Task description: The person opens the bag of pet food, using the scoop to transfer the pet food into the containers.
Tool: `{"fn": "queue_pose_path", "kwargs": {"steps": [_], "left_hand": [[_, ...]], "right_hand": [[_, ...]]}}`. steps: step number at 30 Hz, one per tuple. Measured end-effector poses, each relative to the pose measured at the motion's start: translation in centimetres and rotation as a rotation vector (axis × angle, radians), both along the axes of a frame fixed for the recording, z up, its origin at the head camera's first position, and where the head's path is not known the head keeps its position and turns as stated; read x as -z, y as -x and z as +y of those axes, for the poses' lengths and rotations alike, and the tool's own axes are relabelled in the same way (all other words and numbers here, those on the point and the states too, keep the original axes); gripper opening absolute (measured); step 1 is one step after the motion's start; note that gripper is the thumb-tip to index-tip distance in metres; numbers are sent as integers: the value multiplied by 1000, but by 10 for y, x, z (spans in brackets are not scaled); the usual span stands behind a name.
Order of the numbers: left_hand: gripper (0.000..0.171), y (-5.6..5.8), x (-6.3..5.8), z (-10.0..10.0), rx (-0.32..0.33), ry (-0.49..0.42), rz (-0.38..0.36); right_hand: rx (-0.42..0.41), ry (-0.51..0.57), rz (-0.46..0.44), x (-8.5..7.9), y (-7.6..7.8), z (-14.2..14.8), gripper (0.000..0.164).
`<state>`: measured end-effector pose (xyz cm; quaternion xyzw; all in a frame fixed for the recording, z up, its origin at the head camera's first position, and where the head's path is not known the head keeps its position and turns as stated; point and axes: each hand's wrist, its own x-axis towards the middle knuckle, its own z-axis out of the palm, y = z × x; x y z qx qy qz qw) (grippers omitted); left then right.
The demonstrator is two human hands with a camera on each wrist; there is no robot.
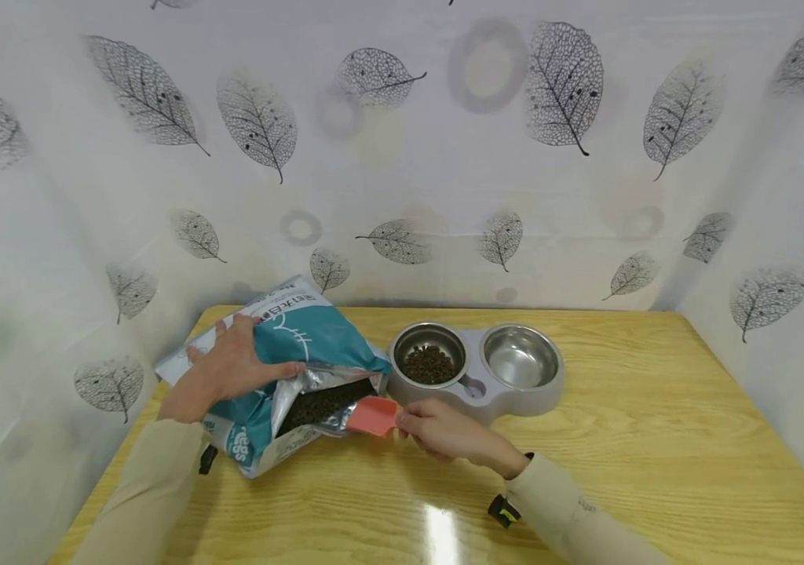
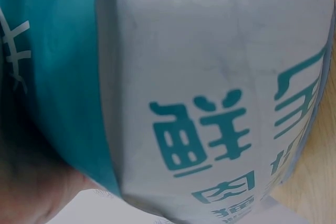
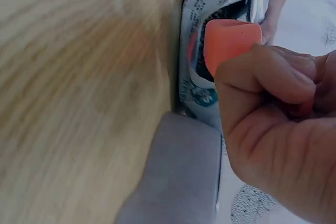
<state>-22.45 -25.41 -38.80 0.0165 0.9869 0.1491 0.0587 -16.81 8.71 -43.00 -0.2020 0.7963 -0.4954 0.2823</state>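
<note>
A teal and white pet food bag (image 1: 327,333) lies on its side at the left of the table, its mouth facing right and showing dark kibble (image 1: 324,406). Across its upper side rests my left hand (image 1: 235,365), fingers spread and thumb extended near the opening. In the left wrist view the bag's printed panel (image 2: 210,77) fills most of the picture. My right hand (image 1: 447,430) grips the handle of a coral-pink scoop (image 1: 374,416); the scoop's front is at the bag's mouth. In the right wrist view curled fingers cover the handle, behind the scoop's body (image 3: 231,43).
A grey double bowl stand (image 1: 473,341) stands right of the bag. Its left steel bowl (image 1: 402,345) contains brown kibble; bare metal shows in the right one (image 1: 522,361). The wooden table (image 1: 656,439) extends to the right. A leaf-print curtain (image 1: 430,180) hangs behind.
</note>
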Motion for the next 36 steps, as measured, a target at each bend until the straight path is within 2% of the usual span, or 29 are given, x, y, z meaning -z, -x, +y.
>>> {"fn": "queue_pose_path", "kwargs": {"steps": [8,11,20,30,36], "left_hand": [[131,1,1,-1,2,-8,8],[132,1,1,0,1,-6,4],[131,-1,0,0,0,-1,6],[132,0,0,-1,2,5,7],[131,1,1,0,4,-1,5]], "right_hand": [[54,108,-240,12,9,-16,37],[69,118,-295,11,14,-22,33],[68,131,-305,4,22,-39,31],[132,150,-265,16,24,-57,36],[117,179,-287,20,19,-54,40]]}}
